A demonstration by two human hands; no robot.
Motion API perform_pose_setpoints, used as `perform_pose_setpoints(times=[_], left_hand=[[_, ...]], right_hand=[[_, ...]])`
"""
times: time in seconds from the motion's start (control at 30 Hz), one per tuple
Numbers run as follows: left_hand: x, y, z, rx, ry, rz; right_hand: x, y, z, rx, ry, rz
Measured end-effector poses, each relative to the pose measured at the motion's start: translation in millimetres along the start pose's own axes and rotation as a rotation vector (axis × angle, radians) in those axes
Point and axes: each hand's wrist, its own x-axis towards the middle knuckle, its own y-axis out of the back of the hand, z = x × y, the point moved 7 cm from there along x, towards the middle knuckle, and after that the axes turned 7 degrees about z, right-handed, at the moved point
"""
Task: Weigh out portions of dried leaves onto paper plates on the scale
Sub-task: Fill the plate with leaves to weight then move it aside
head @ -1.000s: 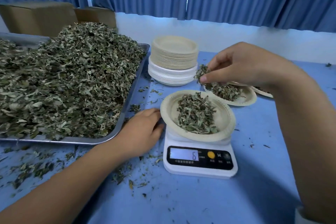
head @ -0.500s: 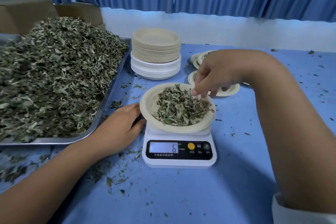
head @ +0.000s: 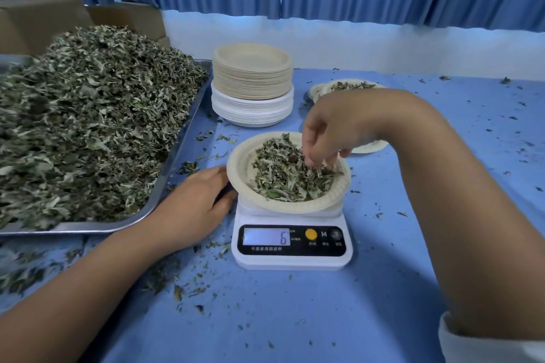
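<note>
On the blue bench (head: 295, 318), dried leaves (head: 280, 177) on the paper plate (head: 239, 168) atop the scale (head: 295, 263) are pinched by the right hand (head: 339, 124); the left hand (head: 191, 203) is laid flat alongside.

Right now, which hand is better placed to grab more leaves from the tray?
Probably the left hand: it rests idle beside the metal tray, while the right hand is busy in the leaves on the paper plate.

Shiny metal tray (head: 182, 138), matt paper plate (head: 239, 165), glossy plastic scale (head: 295, 259).
</note>
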Motion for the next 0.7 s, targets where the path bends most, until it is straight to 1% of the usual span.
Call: perform_pose_setpoints(times=[0.07, 0.2, 0.3, 0.4, 0.47, 0.53, 0.6, 0.7], left_hand=[[0, 0, 0, 0.002, 0.003, 0.002], [0, 0, 1, 0.010, 0.003, 0.004], [0, 1, 2, 0.008, 0.003, 0.007], [0, 2, 4, 0.007, -0.004, 0.009], [0, 1, 4, 0.008, -0.007, 0.007], [0, 1, 4, 0.013, 0.002, -0.006], [0, 2, 5, 0.015, 0.011, -0.005], [0, 4, 8, 0.019, -0.002, 0.005]], right_hand=[[-2, 8, 0, 0.031, 0.018, 0.072], [-3, 7, -5, 0.035, 0.025, 0.061], [0, 7, -9, 0.062, 0.031, 0.103], [1, 12, -13, 0.058, 0.043, 0.210], [3, 19, -16, 0.024, 0.070, 0.335], [3, 23, -23, 0.078, 0.106, 0.438], [2, 21, -35, 0.131, 0.148, 0.487], [5, 7, -63, 0.111, 0.220, 0.520]])
